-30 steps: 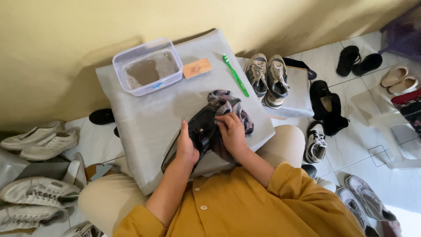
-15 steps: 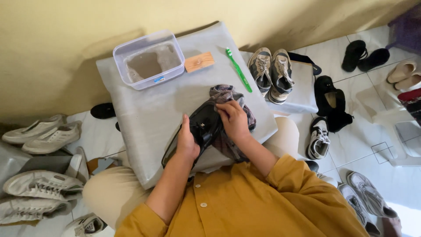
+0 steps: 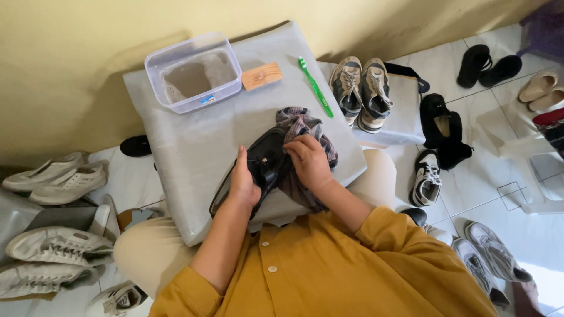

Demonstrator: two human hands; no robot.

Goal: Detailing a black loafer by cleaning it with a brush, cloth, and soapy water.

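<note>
A black shoe [image 3: 265, 166] lies on a grey board [image 3: 194, 141] across my lap. My left hand [image 3: 242, 184] grips the shoe along its left side. My right hand [image 3: 309, 161] presses a checked grey cloth [image 3: 305, 126] against the shoe's upper. The cloth drapes over the shoe's far end and hangs down under my right wrist.
On the board's far part stand a clear plastic tub [image 3: 192, 73] of murky water, an orange sponge [image 3: 262, 76] and a green toothbrush [image 3: 315, 87]. A worn pair of sneakers [image 3: 359, 89] sits on a grey pad to the right. Several shoes lie on the tiled floor on both sides.
My right hand with the cloth has shifted slightly over the shoe's upper. The left hand keeps its grip on the shoe.
</note>
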